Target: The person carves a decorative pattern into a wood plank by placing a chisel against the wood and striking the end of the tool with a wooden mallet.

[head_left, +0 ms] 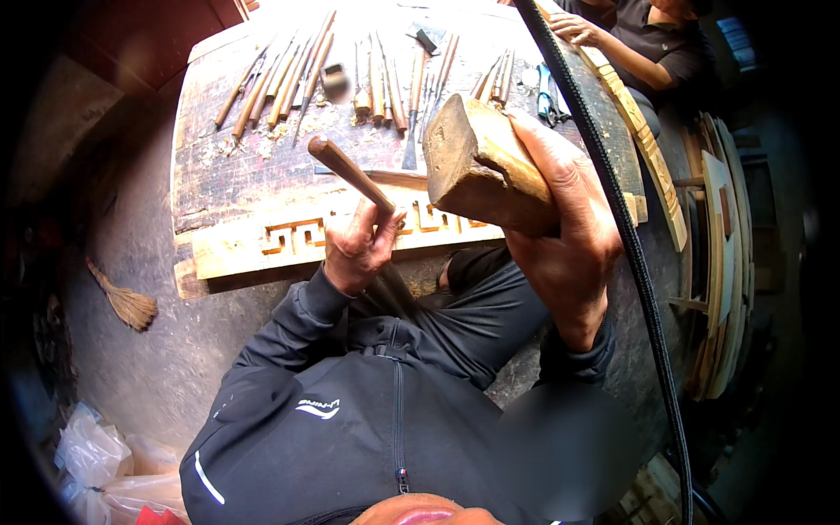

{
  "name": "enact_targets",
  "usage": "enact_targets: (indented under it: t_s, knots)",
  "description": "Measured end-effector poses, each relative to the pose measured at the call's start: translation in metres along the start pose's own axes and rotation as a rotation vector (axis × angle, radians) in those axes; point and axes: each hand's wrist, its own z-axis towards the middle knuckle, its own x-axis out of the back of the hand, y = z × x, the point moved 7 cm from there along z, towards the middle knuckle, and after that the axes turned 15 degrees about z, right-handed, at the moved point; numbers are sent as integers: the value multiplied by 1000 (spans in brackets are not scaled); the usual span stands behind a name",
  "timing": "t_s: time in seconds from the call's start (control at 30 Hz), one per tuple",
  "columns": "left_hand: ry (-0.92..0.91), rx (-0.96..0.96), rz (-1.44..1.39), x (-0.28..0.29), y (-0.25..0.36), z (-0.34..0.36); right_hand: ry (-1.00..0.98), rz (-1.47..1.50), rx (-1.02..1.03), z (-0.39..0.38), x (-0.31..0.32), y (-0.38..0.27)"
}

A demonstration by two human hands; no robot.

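My left hand (357, 249) is closed round a wooden-handled carving chisel (348, 172). Its handle leans up and to the left, while its lower end is hidden behind the fingers. Beneath it, along the near edge of the workbench (199, 188), lies a pale wooden board (234, 252) with an angular fretwork pattern cut into it. In my right hand (569, 214) is a block-shaped wooden mallet (499, 179), gripped and raised above the board's right part, to the right of the chisel. The mallet's worn end points left, apart from the chisel handle.
Several carving chisels (284, 79) lie spread over the bench's far side among wood shavings. A black cable (626, 219) crosses the right side. Beyond it, another person's hand (573, 31) rests on a long carved strip (643, 131). A straw broom (127, 302) lies on the left floor.
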Motion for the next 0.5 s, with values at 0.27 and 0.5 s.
enact_targets:
  t_s: [0.27, 0.5]
  knots:
    - [25, -211, 192, 3, 15, 2, -4, -51, 104, 12, 3, -6]
    - [-15, -183, 223, -1, 10, -3, 83, -51, 180, 33, 6, -39]
